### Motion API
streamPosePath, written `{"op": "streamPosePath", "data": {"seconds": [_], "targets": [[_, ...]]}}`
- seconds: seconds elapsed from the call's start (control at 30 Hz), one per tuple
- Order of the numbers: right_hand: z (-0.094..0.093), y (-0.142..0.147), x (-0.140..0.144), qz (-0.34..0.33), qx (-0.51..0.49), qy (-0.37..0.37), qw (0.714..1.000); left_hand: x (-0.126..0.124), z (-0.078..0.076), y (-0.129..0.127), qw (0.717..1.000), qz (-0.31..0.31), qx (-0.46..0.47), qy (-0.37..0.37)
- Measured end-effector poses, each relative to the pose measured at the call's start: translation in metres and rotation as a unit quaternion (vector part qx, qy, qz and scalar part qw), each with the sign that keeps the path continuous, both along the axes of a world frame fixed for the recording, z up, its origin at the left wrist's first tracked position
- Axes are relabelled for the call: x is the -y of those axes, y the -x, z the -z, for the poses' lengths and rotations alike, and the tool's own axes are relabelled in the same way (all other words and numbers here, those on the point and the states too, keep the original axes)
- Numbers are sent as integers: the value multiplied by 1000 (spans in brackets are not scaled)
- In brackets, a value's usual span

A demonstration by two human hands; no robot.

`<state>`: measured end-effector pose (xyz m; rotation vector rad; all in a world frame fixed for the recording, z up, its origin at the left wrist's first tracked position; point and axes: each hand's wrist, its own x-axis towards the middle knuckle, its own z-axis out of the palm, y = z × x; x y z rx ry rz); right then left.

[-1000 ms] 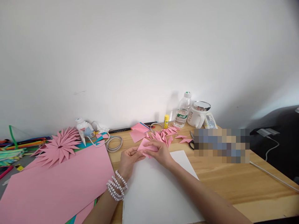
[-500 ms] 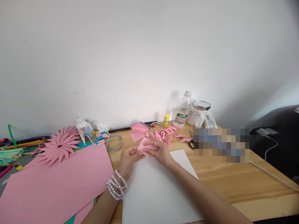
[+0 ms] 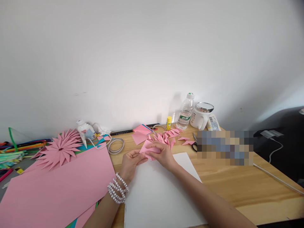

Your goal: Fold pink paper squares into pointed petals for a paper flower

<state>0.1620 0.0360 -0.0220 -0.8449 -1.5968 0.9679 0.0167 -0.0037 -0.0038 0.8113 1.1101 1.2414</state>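
Observation:
Both of my hands hold one small pink paper piece (image 3: 147, 148) just above the far edge of a white sheet (image 3: 161, 196). My left hand (image 3: 131, 163), with pearl bracelets at the wrist, pinches its left side. My right hand (image 3: 162, 155) covers and presses its right side. Just beyond lies a heap of folded pink paper points (image 3: 167, 137). A few pink paper squares (image 3: 140, 134) lie to the left of that heap.
A large pink sheet (image 3: 57, 186) and a finished pink paper flower (image 3: 59, 148) lie at left, next to a glue gun (image 3: 85, 131) with its coiled cord. Glue stick (image 3: 168, 123), water bottle (image 3: 185, 111), white mug (image 3: 201, 116) and scissors (image 3: 194, 142) stand by the wall.

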Motion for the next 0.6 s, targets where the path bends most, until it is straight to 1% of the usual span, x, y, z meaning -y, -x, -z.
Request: {"op": "streamPosePath", "data": {"seconds": [0.3,0.47,0.6], "targets": [[-2,0,2,-16,-3,2,1000,-1,4,3,1000,8,-23,-6],[-2,-1,1,-18,-2,1,1000,-2,-1,6,999,35,-32,-9],[-2,0,1,-16,-4,23,1000,-4,-1,11,998,51,-40,-17]]}}
